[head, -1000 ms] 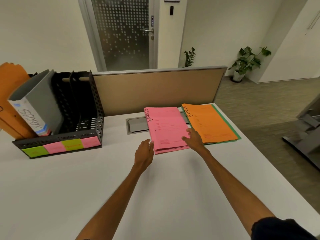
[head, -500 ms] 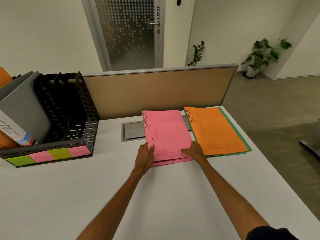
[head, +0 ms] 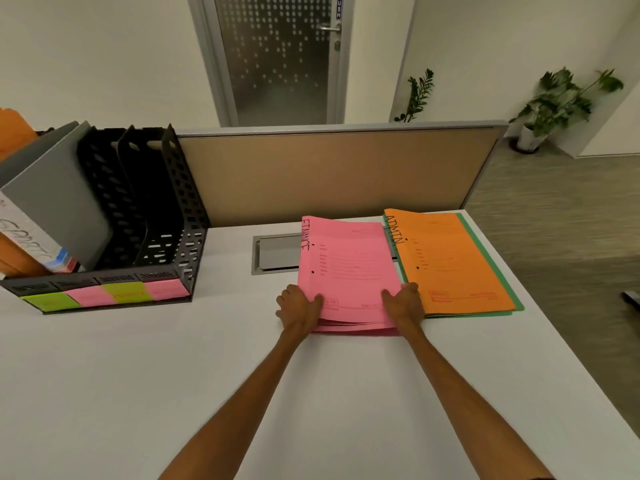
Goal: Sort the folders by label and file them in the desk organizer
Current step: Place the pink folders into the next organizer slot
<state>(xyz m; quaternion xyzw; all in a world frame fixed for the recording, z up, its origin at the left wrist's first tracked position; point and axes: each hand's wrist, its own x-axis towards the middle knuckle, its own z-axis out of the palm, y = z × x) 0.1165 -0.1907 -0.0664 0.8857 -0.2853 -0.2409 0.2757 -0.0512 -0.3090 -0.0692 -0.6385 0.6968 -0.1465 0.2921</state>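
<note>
A stack of pink folders (head: 346, 268) labelled FINANCE lies on the white desk (head: 173, 375), its near edge lifted a little. My left hand (head: 299, 308) grips the stack's near left corner and my right hand (head: 403, 304) grips its near right corner. Right beside it lies an orange folder (head: 453, 265) labelled ADMIN on top of a green folder (head: 498, 271). At the left stands a black desk organizer (head: 156, 216) with green and pink sticky labels along its front. A grey binder (head: 52, 209) marked SPORTS leans in its left slot; the right slots look empty.
A tan partition panel (head: 329, 174) runs along the desk's far edge. A grey cable hatch (head: 273, 252) sits in the desk, partly under the pink stack. Orange folders (head: 14, 133) show at the far left. The desk's right edge drops off to the floor with potted plants (head: 564, 102).
Both hands have gone from resting on the pink stack to gripping its near corners, and the near edge has risen slightly. My view has shifted closer and rightward.
</note>
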